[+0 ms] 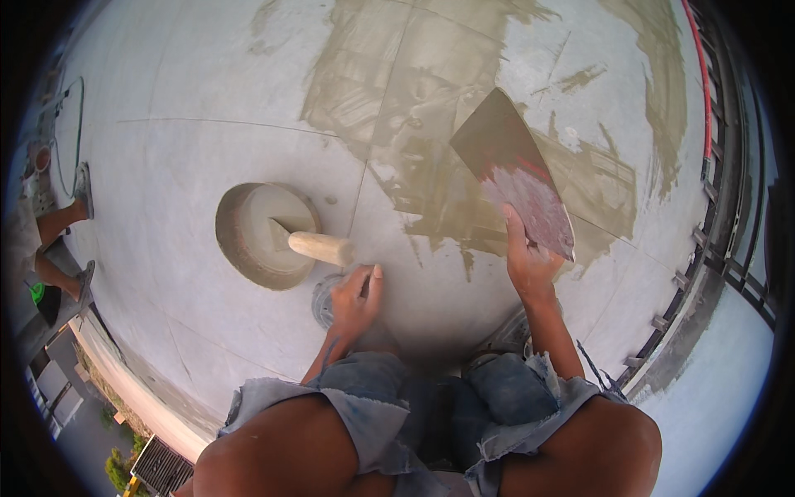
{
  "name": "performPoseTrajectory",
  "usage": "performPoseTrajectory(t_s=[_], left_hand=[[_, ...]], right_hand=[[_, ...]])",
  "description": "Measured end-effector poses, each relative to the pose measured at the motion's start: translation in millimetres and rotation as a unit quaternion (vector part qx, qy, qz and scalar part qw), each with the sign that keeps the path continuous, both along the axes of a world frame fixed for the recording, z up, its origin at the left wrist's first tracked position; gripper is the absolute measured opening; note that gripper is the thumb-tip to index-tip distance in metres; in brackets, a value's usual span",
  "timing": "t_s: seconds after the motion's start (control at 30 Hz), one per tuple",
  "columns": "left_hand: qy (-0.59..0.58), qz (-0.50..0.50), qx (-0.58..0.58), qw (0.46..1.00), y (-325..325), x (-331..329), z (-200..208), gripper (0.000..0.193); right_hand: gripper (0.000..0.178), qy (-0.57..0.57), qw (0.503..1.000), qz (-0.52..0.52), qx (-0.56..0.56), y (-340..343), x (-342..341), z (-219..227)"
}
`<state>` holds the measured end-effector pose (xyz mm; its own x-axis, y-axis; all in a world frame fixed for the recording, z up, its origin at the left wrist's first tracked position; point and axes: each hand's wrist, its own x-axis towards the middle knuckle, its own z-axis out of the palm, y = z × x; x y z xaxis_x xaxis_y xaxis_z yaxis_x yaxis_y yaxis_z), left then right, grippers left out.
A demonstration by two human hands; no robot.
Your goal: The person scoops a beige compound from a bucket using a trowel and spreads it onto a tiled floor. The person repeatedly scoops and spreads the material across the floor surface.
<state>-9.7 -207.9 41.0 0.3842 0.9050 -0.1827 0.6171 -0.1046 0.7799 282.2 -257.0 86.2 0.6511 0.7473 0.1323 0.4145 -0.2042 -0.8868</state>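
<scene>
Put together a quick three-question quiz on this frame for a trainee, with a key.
1. What does the right hand hold?
2. True or false: the round pan stands to the right of that hand.
3. Which rests in the pan? A) a sandal; B) a tool with a wooden handle; C) a red hose.

Key:
1. A flat plate, grey with a reddish part near the hand.
2. False; it stands to the left.
3. B.

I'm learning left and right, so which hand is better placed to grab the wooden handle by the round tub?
Probably the left hand: it looks empty and is close to the wooden handle sticking out over the round tub. The right hand is farther away and holds a flat blade.
</scene>
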Motion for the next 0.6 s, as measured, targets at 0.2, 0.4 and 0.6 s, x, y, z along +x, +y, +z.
performPoseTrajectory(t_s=[0.2, 0.4, 0.6], left_hand=[[-0.019, -0.004, 0.02, 1.0, -0.2, -0.1, -4.6, 0.015], [-0.005, -0.001, -0.005, 1.0, 0.1, -0.6, -0.3, 0.016], [-0.001, -0.002, -0.008, 1.0, -0.7, -1.9, -1.4, 0.016]], right_hand=[[0.021, -0.045, 0.999, 0.003, 0.016, 5.4, 2.6, 0.2], [0.022, -0.025, 1.0, 0.007, 0.008, 3.0, 1.9, 1.1], [0.023, -0.076, 0.996, 0.025, 0.031, -0.2, 1.8, -6.1]])
